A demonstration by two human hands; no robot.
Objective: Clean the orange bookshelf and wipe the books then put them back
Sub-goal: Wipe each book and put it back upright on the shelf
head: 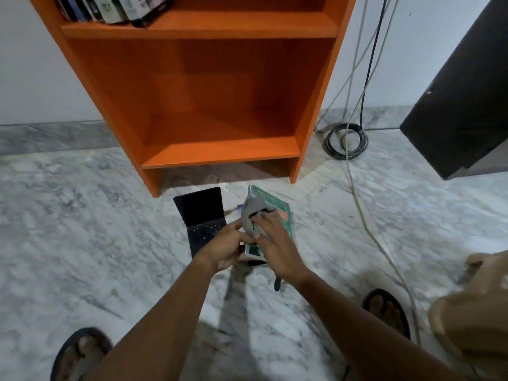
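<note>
Hands meet over the floor: the left hand (225, 247) grips the green book (270, 215) from below, steadying it so the right hand (270, 237) can press a bunched grey cloth (251, 213) against its cover. The orange bookshelf (209, 86) stands just ahead, its bottom shelf bare, apparently awaiting the wiped books.

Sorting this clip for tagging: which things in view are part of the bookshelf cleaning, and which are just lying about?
Part of the job:
orange bookshelf
grey cloth, gripped by both the left hand and the right hand
green book on the floor
black book on the floor
books on the upper shelf

Lying about:
coiled cable
hanging wires
dark cabinet
</note>
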